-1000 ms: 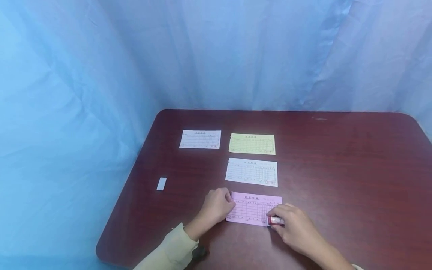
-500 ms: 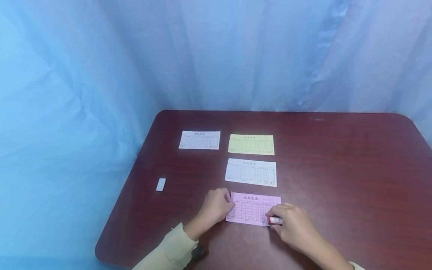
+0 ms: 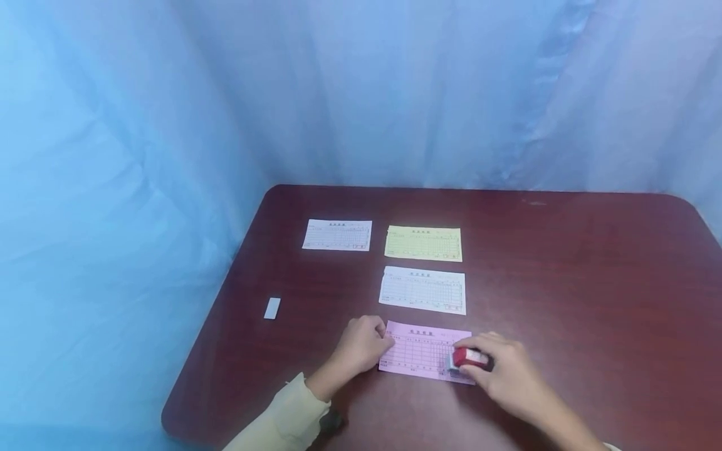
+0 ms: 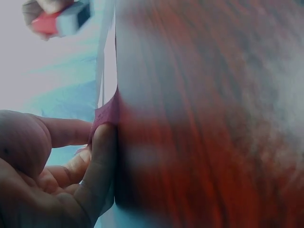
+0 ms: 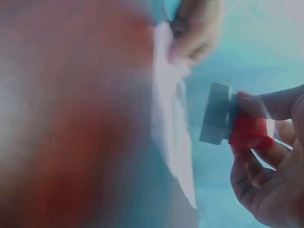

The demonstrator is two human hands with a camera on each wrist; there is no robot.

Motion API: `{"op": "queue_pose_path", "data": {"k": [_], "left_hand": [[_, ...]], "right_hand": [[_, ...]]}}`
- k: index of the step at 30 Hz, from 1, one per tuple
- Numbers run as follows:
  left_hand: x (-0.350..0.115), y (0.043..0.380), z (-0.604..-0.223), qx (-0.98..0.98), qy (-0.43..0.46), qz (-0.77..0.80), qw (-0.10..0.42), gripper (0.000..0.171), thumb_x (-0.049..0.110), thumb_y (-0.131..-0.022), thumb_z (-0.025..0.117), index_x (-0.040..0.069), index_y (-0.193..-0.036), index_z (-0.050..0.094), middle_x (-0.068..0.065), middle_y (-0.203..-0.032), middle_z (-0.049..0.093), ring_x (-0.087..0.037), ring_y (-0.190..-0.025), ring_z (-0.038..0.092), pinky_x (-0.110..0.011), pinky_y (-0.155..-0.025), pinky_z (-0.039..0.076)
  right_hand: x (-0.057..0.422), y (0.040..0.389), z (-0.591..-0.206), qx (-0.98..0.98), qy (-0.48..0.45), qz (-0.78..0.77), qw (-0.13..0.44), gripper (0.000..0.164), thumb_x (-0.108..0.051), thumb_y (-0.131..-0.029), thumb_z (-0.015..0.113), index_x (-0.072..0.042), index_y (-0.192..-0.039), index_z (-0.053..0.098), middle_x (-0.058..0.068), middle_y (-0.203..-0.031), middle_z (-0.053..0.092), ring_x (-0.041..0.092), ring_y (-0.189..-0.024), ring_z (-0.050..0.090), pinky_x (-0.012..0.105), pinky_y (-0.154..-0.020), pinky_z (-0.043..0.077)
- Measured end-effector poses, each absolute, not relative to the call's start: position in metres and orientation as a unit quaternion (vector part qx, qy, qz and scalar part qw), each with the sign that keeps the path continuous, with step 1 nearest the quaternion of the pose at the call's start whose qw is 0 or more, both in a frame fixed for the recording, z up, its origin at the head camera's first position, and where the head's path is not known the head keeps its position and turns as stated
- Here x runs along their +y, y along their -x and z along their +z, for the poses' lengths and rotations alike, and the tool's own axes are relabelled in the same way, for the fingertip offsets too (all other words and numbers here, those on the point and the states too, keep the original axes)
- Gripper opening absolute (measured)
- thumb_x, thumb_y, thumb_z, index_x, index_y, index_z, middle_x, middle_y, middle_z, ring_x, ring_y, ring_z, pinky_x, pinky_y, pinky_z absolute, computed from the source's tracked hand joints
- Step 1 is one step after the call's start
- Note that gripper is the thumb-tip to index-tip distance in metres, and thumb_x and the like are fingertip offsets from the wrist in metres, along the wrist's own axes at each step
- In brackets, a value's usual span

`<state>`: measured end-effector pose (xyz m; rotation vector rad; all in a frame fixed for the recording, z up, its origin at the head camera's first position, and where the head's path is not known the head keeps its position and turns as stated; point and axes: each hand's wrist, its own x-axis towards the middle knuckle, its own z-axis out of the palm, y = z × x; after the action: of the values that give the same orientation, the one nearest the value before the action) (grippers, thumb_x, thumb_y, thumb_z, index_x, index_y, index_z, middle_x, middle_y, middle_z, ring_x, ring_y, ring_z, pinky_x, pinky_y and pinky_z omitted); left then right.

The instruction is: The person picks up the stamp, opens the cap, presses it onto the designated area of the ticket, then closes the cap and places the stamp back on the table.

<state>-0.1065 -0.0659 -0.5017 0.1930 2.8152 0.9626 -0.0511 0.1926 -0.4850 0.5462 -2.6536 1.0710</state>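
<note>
1. On the dark table (image 3: 575, 300), the pink slip (image 3: 414, 351) seems light and creasable, best held by an edge; its printing is too small to read.
2. The right hand (image 3: 513, 373) curls its fingers around the stamp.
3. The left hand (image 3: 363, 343) pinches the slip's left edge.
4. The red stamp (image 3: 469, 357), raised over the slip's lower right, looks stiff, best gripped by its sides; its label is illegible.

Dark red table (image 3: 575, 282), wood-grained, rounded corners; pale scuff (image 3: 534, 202) near far edge. Blue curtain (image 3: 395, 94) hangs in folds behind, down left side. White tile (image 3: 272, 308) lies flat toward left edge. Yellow slip (image 3: 423, 243), printed grid, lies farther off; white slip (image 3: 337, 235) to its left, apart. Second white slip (image 3: 422, 290) just nearer than yellow, red mark (image 3: 453, 308) low at right.
</note>
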Motion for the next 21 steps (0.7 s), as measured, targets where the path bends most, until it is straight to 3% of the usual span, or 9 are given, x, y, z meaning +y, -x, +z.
{"op": "queue_pose_path", "data": {"k": [4, 9, 14, 18, 21], "left_hand": [[-0.067, 0.109, -0.502, 0.929, -0.065, 0.352, 0.094, 0.024, 0.009, -0.085, 0.072, 0.012, -0.067, 0.056, 0.005, -0.059, 0.047, -0.01, -0.055, 0.045, -0.022, -0.049, 0.036], [-0.074, 0.111, -0.501, 0.909, -0.073, 0.394, 0.114, 0.022, 0.007, -0.088, 0.072, 0.01, -0.071, 0.058, 0.005, -0.056, 0.043, -0.008, -0.051, 0.041, -0.021, -0.046, 0.031], [-0.082, 0.113, -0.5, 0.861, -0.07, 0.477, 0.163, 0.013, 0.004, -0.09, 0.069, 0.004, -0.078, 0.065, 0.001, -0.063, 0.057, -0.009, -0.054, 0.052, -0.023, -0.046, 0.044], [-0.092, 0.117, -0.498, 0.802, -0.035, 0.558, 0.211, 0.01, 0.001, -0.093, 0.067, -0.002, -0.084, 0.063, -0.007, -0.073, 0.065, -0.015, -0.062, 0.063, -0.031, -0.051, 0.056], [-0.104, 0.124, -0.496, 0.794, -0.015, 0.573, 0.202, 0.012, 0.001, -0.094, 0.065, -0.003, -0.084, 0.06, -0.009, -0.074, 0.063, -0.016, -0.062, 0.064, -0.034, -0.052, 0.058]], "right_hand": [[0.201, 0.055, -0.473, -0.891, -0.159, 0.393, 0.164, 0.043, 0.001, -0.061, 0.092, -0.017, -0.097, 0.076, -0.012, -0.088, 0.068, 0.005, -0.076, 0.059, 0.014, -0.067, 0.047], [0.207, 0.056, -0.474, -0.884, -0.152, 0.407, 0.175, 0.044, 0.002, -0.061, 0.092, -0.017, -0.098, 0.076, -0.011, -0.087, 0.068, 0.003, -0.075, 0.059, 0.01, -0.068, 0.045], [0.207, 0.055, -0.478, -0.878, -0.164, 0.414, 0.174, 0.043, 0.003, -0.063, 0.091, -0.015, -0.099, 0.076, -0.011, -0.088, 0.069, 0.003, -0.076, 0.06, 0.01, -0.069, 0.045], [0.205, 0.055, -0.479, -0.871, -0.167, 0.425, 0.182, 0.043, 0.005, -0.061, 0.091, -0.014, -0.098, 0.076, -0.011, -0.088, 0.069, 0.003, -0.077, 0.06, 0.01, -0.07, 0.045], [0.202, 0.055, -0.482, -0.865, -0.178, 0.434, 0.177, 0.044, 0.005, -0.062, 0.09, -0.014, -0.099, 0.076, -0.01, -0.089, 0.069, 0.004, -0.078, 0.06, 0.01, -0.07, 0.047]]}}
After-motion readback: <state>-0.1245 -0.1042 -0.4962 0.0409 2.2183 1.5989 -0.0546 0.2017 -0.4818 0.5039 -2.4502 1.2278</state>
